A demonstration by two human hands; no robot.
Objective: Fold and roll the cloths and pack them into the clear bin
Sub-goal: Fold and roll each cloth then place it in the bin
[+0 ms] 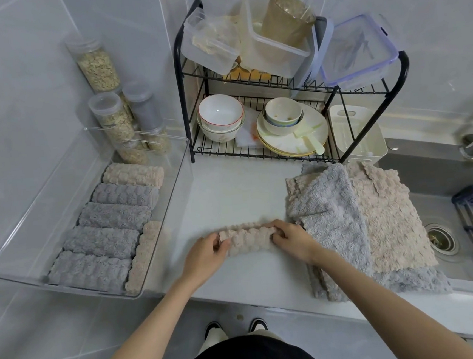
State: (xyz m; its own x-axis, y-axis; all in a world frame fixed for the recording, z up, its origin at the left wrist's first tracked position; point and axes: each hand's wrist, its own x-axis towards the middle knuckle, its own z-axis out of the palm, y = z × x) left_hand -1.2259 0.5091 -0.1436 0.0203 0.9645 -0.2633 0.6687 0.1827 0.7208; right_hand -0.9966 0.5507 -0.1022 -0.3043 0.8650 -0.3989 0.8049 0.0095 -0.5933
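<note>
On the pale counter [238, 185], the left hand [207, 252] and right hand [290, 239] each gripped one end of a beige rolled cloth [249, 237]. Just right of it lay a stack of flat cloths [376, 224], grey and beige, reaching the sink [441, 178] edge. To the left, the clear bin [174, 202] held six rolled cloths [110, 216]: five in a row, one beige roll alongside. A dish rack [191, 103] stood behind.

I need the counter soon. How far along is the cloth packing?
Done: six rolls lie in the clear bin. In hand: the left hand and right hand grip a beige roll on the counter. Left: the pile of unrolled cloths by the sink.
</note>
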